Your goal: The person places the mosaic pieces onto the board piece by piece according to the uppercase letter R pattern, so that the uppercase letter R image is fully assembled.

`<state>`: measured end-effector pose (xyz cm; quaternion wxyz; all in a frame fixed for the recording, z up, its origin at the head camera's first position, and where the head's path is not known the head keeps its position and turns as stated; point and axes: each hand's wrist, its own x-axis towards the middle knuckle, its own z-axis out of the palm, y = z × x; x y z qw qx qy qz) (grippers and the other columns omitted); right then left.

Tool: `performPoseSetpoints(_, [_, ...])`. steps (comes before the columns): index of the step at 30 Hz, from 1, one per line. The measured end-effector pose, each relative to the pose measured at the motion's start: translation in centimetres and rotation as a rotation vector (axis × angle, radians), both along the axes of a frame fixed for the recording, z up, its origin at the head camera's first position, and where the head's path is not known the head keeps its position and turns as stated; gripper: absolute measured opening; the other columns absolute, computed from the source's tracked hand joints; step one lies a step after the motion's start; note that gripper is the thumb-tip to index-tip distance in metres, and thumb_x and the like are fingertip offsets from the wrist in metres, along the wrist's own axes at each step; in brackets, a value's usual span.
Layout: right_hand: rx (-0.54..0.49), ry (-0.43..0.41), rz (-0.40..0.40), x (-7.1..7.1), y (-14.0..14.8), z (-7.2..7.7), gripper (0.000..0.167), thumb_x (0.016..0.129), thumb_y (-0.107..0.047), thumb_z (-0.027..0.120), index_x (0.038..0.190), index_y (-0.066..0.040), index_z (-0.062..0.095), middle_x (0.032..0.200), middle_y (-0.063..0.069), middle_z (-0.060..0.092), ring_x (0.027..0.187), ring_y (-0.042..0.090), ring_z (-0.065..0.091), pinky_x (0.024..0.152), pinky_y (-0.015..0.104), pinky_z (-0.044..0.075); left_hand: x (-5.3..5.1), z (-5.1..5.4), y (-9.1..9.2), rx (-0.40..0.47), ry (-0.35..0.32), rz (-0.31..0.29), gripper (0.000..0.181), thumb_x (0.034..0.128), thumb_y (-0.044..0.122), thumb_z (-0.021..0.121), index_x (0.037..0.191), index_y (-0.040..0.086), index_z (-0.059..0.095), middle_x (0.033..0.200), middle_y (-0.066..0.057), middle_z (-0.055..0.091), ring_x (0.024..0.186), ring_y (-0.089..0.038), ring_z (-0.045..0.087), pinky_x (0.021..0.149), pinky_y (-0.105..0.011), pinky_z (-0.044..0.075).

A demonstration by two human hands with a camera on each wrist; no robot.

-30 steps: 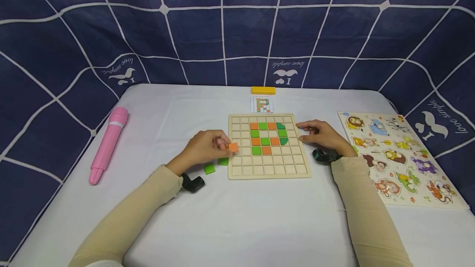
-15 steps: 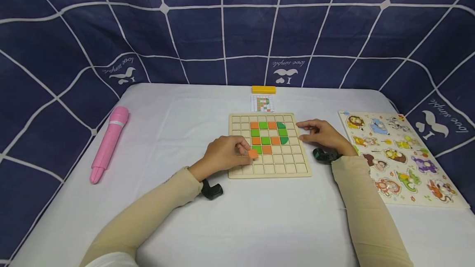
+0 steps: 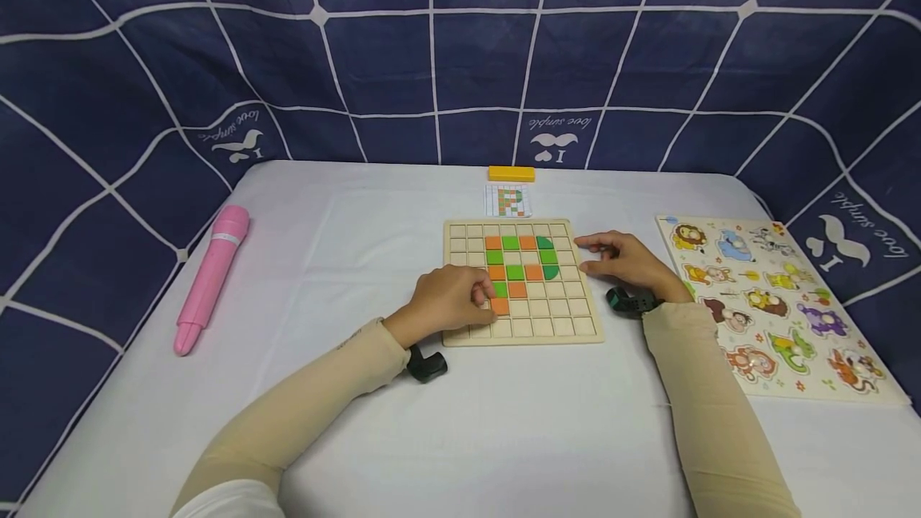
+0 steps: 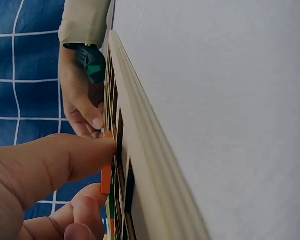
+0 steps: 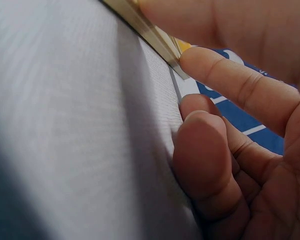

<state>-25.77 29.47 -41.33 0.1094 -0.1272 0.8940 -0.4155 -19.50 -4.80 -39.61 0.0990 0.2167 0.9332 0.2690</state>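
Note:
My left hand (image 3: 448, 300) is over the lower left of a wooden grid board (image 3: 554, 328). Its thumb and a finger pinch an orange square tile (image 3: 500, 307), which lies in or just on a cell below a green tile (image 3: 500, 289). From the left wrist view, the orange tile (image 4: 105, 172) stands between thumb and fingers at the board's surface. Orange, green and rounded dark green pieces sit in other cells. At the board's right edge, my right hand (image 3: 620, 260) rests with index finger and thumb touching the rim (image 5: 162, 50); other fingers are bent.
Behind the board lies a small pattern card (image 3: 508, 201), with a yellow block (image 3: 511, 174) beyond it. A pink microphone-shaped object (image 3: 213, 278) is at the left. An animal picture board (image 3: 777, 310) lies right, beside the right forearm.
My left hand has carried the orange tile rightward from the board's left edge and lowered it to a cell. Two loose green tiles are now hidden behind that arm. The right hand stays put.

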Motion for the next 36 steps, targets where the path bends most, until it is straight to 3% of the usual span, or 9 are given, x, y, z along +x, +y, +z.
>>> performPoseSetpoints(10, [0.020, -0.002, -0.006, -0.23, 0.14, -0.28, 0.058, 0.096, -0.009, 0.082, 0.147, 0.009, 0.060, 0.124, 0.023, 0.058, 0.086, 0.019, 0.046, 0.072, 0.026, 0.038, -0.15, 0.03, -0.14, 0.012, -0.047, -0.014, 0.024, 0.0849, 0.030, 0.092, 0.098, 0.021, 0.075, 0.079, 0.014, 0.063, 0.074, -0.011, 0.057, 0.072, -0.036, 0.044])
performPoseSetpoints(36, [-0.004, 0.001, -0.017, 0.18, -0.08, 0.02, 0.056, 0.096, -0.011, 0.082, 0.145, 0.007, 0.063, 0.121, 0.021, 0.058, 0.084, 0.018, 0.046, 0.072, 0.026, 0.039, -0.43, -0.08, -0.63, 0.032, -0.090, -0.044, 0.026, 0.0863, 0.031, 0.093, 0.105, 0.022, 0.078, 0.089, 0.015, 0.068, 0.082, -0.009, 0.060, 0.076, -0.035, 0.046])
